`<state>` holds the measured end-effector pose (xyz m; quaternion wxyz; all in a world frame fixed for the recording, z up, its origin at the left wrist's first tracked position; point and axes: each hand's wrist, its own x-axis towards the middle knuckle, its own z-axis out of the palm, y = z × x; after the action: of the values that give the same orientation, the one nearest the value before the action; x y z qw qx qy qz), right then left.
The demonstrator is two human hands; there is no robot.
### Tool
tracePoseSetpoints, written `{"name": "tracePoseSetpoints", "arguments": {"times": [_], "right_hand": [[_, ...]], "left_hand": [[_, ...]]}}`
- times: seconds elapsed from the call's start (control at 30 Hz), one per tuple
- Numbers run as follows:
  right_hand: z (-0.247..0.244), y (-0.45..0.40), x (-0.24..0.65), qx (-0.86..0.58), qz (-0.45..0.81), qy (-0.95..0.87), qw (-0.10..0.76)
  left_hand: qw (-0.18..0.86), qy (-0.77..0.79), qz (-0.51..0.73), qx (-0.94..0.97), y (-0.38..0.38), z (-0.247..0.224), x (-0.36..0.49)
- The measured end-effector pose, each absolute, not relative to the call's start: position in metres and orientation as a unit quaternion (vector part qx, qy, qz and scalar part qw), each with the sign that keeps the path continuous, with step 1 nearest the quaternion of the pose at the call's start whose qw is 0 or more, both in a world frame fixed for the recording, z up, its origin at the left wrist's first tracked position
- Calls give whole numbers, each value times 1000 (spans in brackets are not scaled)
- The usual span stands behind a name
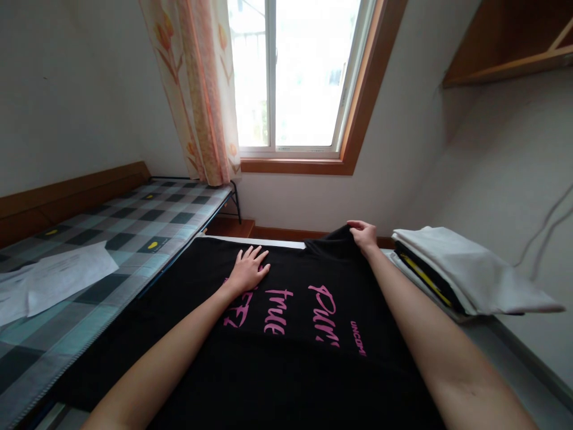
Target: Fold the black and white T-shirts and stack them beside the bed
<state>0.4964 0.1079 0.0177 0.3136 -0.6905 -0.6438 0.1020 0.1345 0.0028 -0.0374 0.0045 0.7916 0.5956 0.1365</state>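
Note:
A black T-shirt (286, 376) with pink lettering is spread out in front of me, most of it lying flat. My left hand (249, 269) rests on the shirt with its fingers spread, palm down, covering part of the print. At the shirt's far right corner, my right hand (363, 235) pinches the black fabric and holds it raised off the surface, which makes a fold there. Only a strip of the white tabletop (273, 242) shows past the shirt's far edge. The near end of the shirt runs out of view.
Folded clothes (447, 263), white on top with black and yellow layers, are stacked to the right. On the left is a bed with a checked mattress (165, 209) and paper sheets (74, 278). Ahead are a curtain (201, 89) and a window (308, 77); a wooden shelf (505, 65) hangs upper right.

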Motion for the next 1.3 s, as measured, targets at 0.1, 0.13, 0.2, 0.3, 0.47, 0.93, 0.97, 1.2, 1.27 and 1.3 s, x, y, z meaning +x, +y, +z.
{"name": "tracePoseSetpoints", "arguments": {"times": [0.1,0.13,0.2,0.3,0.47,0.93,0.97,1.2,1.27,1.3], "right_hand": [[43,67,495,-576,208,-656,441],[51,49,497,-534,255,-683,429],[61,10,504,-479,341,-736,336],[63,-41,515,-430,418,-790,126],[54,-76,530,-482,338,-805,79],[20,-67,536,-709,391,-519,275],[18,-65,535,-701,406,-503,299],[1,-39,530,-707,364,-449,407],[-7,-31,530,-712,323,-449,432],[-11,-28,530,-712,310,-450,440]], "left_hand": [[8,598,134,790,2,-36,134],[9,598,134,790,2,-35,134],[11,598,133,791,2,-35,134],[13,599,130,790,2,-34,134],[13,600,128,789,1,-33,134],[215,562,268,752,17,-10,186],[255,560,272,740,23,-9,197],[289,598,310,680,51,-18,252],[292,609,323,663,55,-22,258],[296,612,328,656,56,-24,260]]}}
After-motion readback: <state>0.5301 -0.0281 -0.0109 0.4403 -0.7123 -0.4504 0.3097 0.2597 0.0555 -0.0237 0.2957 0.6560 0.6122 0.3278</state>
